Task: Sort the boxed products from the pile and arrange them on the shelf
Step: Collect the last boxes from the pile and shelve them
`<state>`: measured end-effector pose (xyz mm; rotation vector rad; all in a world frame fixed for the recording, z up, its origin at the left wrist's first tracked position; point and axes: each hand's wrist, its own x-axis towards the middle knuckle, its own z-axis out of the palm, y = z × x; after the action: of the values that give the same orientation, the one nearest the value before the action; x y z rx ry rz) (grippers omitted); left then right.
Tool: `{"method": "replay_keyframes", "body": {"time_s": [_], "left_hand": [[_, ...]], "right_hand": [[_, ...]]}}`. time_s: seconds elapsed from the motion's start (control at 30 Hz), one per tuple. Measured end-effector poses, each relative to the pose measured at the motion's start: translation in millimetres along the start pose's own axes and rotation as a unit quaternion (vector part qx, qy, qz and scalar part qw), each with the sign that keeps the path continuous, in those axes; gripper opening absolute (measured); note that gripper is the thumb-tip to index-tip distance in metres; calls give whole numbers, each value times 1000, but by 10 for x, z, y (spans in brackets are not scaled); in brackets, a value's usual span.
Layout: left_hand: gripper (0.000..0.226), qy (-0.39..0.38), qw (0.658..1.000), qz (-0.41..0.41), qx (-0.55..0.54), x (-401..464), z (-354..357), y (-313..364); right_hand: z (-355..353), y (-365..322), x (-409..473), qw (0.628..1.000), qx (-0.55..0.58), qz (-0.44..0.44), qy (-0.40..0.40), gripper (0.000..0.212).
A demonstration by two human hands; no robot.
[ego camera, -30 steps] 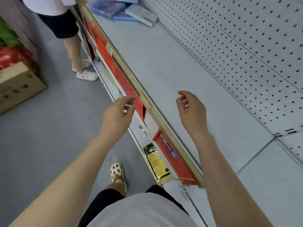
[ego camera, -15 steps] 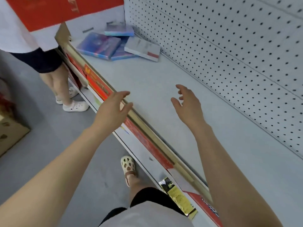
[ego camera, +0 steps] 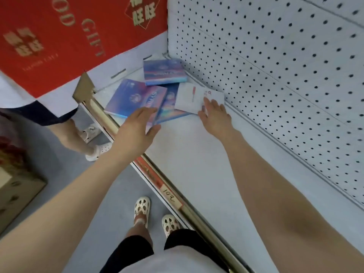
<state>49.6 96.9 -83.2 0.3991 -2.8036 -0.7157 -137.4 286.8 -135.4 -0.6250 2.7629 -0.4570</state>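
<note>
**Both hands over the pile in the shelf's far corner**

Head view, the only one we have. The pile sits at 12 o'clock from us, tucked into the corner where the shelf [ego camera: 189,154] meets the pegboard back wall [ego camera: 275,75]. We count four flat boxes: a blue-purple box [ego camera: 164,72] farthest back, a larger blue-purple box [ego camera: 136,97] at 11 o'clock overlapping a third blue-purple box [ego camera: 173,107], and a white box [ego camera: 194,98] at 1 o'clock lying partly on that third one.

Right hand [ego camera: 214,115]: fingers straight and loosely spread, fingertips on the near edge of the white box, nothing pinched. Left hand [ego camera: 137,125]: fingers together, thumb out, held over the near corner of the larger blue-purple box; we cannot tell whether it touches.

Handling, as we judge it: thin printed cartons, light, stiff on the faces, weak at the corners. The glossy coloured ones look likely to slide on one another, so we would take each by its long edges, thumb on top and fingers under, lifting the top box first.

Containers: the shelf holds only this pile in our view. A person at 10 o'clock holds a red gift carton [ego camera: 69,36]; a brown cardboard carton [ego camera: 17,192] stands on the floor at 8 o'clock, contents not visible.
</note>
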Motion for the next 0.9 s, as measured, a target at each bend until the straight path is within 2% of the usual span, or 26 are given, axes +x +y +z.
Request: {"method": "replay_keyframes", "body": {"time_s": [0.07, 0.2, 0.3, 0.4, 0.5, 0.63, 0.73, 0.83, 0.9], "left_hand": [[46, -9, 999, 32, 10, 446, 55, -146], [47, -12, 994, 102, 41, 1330, 213, -316], [57, -77, 982, 122, 124, 1844, 319, -423], [55, -142, 966, 122, 179, 2096, 399, -460], [40, -135, 963, 118, 200, 2141, 404, -407], [30, -127, 931, 203, 275, 1995, 349, -124], [24, -139, 902, 266, 310, 1712, 405, 183], [25, -120, 868, 327, 353, 1374, 516, 388], [35, -129, 858, 352, 351, 1140, 575, 461]], "right_hand": [[106, -2, -47, 1000, 5, 14, -14, 58], [224, 22, -321, 998, 35, 27, 40, 51], [258, -9, -600, 995, 38, 47, 76, 46], [255, -55, -782, 987, 38, 82, 130, 35], [235, -106, -867, 977, 21, 123, 173, 40], [252, -98, -910, 971, -4, 153, 183, 55], [222, -17, -961, 966, 24, 177, 185, 52], [178, 114, -1115, 952, 55, 210, 217, 37], [107, 190, -1200, 943, 94, 241, 208, 38]]}}
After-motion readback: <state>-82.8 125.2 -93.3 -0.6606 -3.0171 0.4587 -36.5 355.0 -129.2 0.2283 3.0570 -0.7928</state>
